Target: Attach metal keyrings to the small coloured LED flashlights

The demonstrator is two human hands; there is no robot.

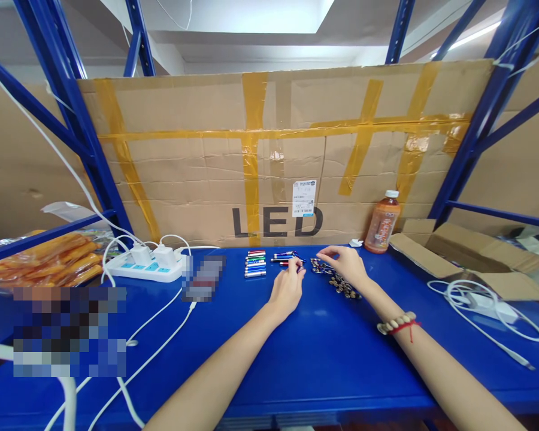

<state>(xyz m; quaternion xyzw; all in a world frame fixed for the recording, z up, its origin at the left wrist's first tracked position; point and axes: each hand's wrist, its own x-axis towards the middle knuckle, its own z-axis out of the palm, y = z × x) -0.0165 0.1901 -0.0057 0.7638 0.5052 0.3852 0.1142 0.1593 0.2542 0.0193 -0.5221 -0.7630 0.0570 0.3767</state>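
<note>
My left hand (288, 290) is at the middle of the blue table, its fingertips closed in a pinch. A small red tube (284, 263), like a mini flashlight, shows right beside those fingers; what lies inside the pinch is hidden. Just beyond it are a blue tube (282, 255) and some dark key rings. Left of that hand, several coloured metal tubes (256, 264) lie in a neat column. My right hand (345, 263), with a bead bracelet at the wrist, pinches at the edge of a pile of metal clasps (341, 285), thumb and forefinger on a small clasp (317, 263).
At the back left sit a white power strip (146, 266) and a blurred phone (205, 277) on a cable. An orange drink bottle (383, 222) stands back right, near an open carton (467, 254) and a coiled white cable (489, 308). Cardboard (197, 179) walls the rear.
</note>
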